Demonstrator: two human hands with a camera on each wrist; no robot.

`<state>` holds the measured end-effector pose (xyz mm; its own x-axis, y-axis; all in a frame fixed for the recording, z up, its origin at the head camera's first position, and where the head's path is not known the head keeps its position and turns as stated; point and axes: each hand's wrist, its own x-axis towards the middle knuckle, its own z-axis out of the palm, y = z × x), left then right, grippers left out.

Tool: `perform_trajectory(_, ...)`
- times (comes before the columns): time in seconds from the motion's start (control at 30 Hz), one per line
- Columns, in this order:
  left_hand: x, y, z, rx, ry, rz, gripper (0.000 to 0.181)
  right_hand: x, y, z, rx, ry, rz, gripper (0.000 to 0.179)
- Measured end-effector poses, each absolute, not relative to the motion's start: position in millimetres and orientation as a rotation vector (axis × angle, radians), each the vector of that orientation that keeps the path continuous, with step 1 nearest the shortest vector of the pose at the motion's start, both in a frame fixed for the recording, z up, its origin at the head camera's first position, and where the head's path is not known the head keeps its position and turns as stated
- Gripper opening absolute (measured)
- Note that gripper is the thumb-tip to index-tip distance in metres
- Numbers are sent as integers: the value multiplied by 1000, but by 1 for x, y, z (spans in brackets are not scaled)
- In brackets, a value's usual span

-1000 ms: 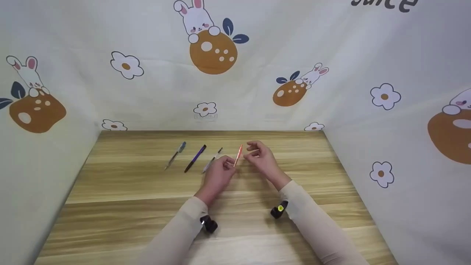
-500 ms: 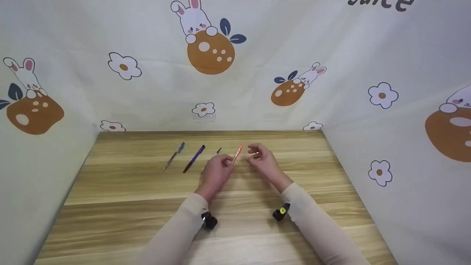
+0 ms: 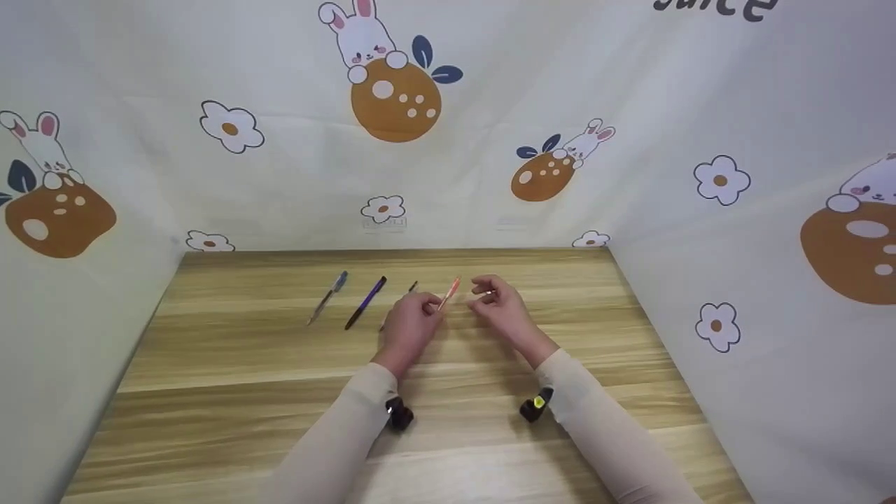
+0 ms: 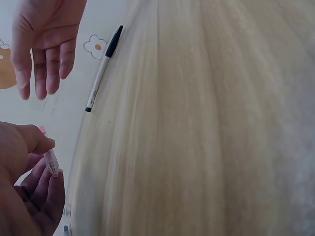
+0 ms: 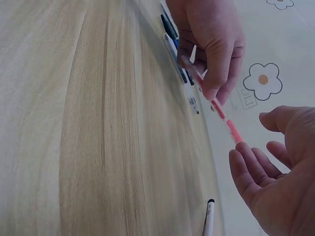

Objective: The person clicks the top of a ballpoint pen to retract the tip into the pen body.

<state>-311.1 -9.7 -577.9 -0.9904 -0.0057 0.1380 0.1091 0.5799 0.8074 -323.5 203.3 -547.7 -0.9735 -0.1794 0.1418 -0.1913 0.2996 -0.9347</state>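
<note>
My left hand (image 3: 411, 327) pinches a pen with a pink-red end (image 3: 450, 292) between thumb and fingers, tilted up and to the right. In the left wrist view its clear lower end (image 4: 51, 163) sticks out between the fingers. Facing it, my right hand (image 3: 505, 311) holds nothing, its fingers relaxed and slightly bent. The pen's pink end (image 5: 235, 132) overlaps the right fingertips in the right wrist view; in the head view a small gap shows there. A white pen with a black cap (image 4: 103, 71) lies on the table near the right hand, mostly hidden by it in the head view.
To the left, a clear pen with a blue end (image 3: 327, 298) and a purple-and-black pen (image 3: 365, 303) lie slanted side by side. A third pen (image 3: 413, 286) is mostly covered by the left hand. Printed cloth walls (image 3: 301, 182) border the wooden table (image 3: 231, 392) at the back and sides.
The left hand has shifted a little, covering more of the third pen, and the held pen leans further right. The right hand barely moves. The head view has turned slightly right.
</note>
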Motion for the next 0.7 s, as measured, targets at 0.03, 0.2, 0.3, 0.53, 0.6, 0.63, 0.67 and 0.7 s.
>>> perform_trajectory(0.03, -312, -10, -578, -89, -2695, -1367, 15, -323, 203, -548, 360, -2523, 1823, 39)
perform_trajectory(0.2, -314, -11, -580, -87, -2757, -1320, 14, -324, 203, -551, 363, -2533, 1826, 38)
perform_trajectory(0.3, -316, -10, -580, -73, -2785, -1308, 14, -324, 203, -553, 366, -2539, 1821, 37)
perform_trajectory(0.53, -319, -8, -582, -89, -2856, -1183, 15, -323, 204, -552, 358, -2545, 1824, 37)
perform_trajectory(0.6, -319, -8, -583, -98, -2867, -1147, 16, -323, 205, -552, 357, -2545, 1817, 37)
perform_trajectory(0.63, -319, -9, -584, -104, -2868, -1135, 16, -323, 205, -553, 356, -2546, 1814, 37)
perform_trajectory(0.67, -319, -9, -585, -109, -2872, -1123, 16, -323, 205, -553, 355, -2548, 1809, 37)
perform_trajectory(0.7, -319, -9, -585, -115, -2874, -1112, 16, -323, 206, -554, 353, -2549, 1810, 36)
